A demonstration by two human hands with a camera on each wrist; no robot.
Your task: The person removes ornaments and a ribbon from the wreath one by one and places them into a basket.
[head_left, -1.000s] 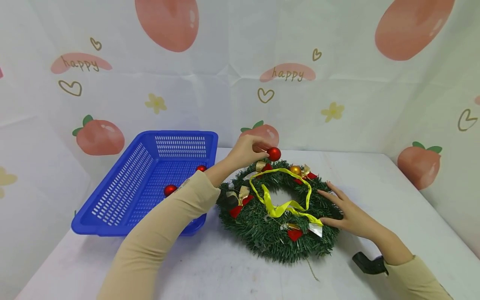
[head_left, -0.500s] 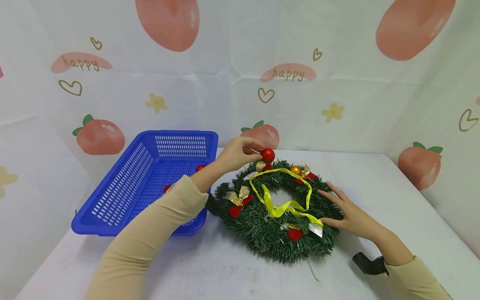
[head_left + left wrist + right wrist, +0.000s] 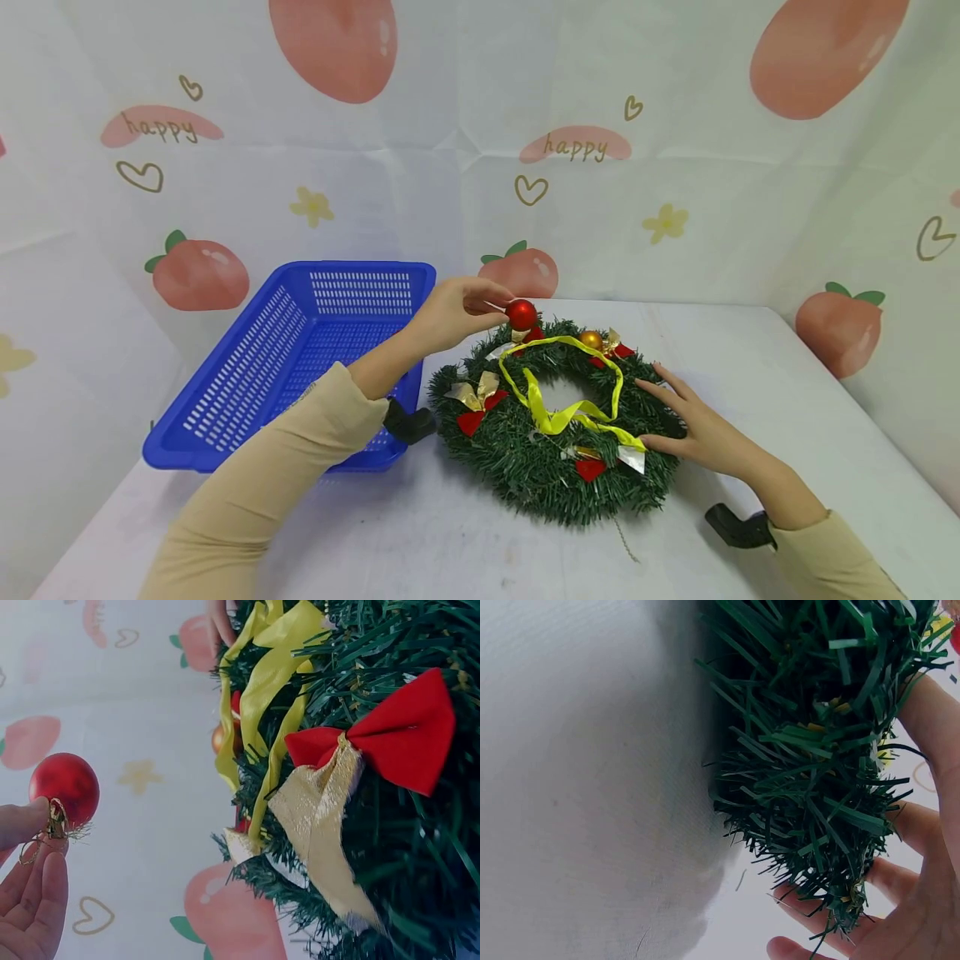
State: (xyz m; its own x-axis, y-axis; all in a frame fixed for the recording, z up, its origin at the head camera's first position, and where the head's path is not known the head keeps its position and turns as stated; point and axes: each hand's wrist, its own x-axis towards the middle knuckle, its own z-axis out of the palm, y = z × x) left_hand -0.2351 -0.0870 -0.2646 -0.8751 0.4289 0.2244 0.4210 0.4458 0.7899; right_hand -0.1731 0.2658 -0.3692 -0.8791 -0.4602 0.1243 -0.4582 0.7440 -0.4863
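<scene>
Between thumb and fingers, my left hand [image 3: 455, 313] pinches a red Christmas bauble [image 3: 521, 314] over the back left edge of a green wreath [image 3: 495, 454]. In the left wrist view, the pinch sits at the bauble's gold cap [image 3: 57, 819], where a thin gold loop hangs. The wreath lies flat, with red-and-gold bows, an orange-gold bauble [image 3: 591, 340] and a loose yellow ribbon [image 3: 551, 421] on it. My right hand [image 3: 697, 429] rests against the wreath's right side with its fingers spread. In the right wrist view, those fingers [image 3: 919, 829] lie along the green bristles.
A blue perforated basket [image 3: 180, 458] stands left of the wreath, partly covered by my left forearm. Both wrists wear black mounts [image 3: 738, 527]. A thin gold cord [image 3: 625, 540] trails from the wreath's front onto the white table [image 3: 420, 542]. A fruit-print cloth [image 3: 450, 200] hangs behind.
My left hand has moved left and slightly down with the red bauble, from above the wreath's back toward its back left. The right hand and wreath have stayed put.
</scene>
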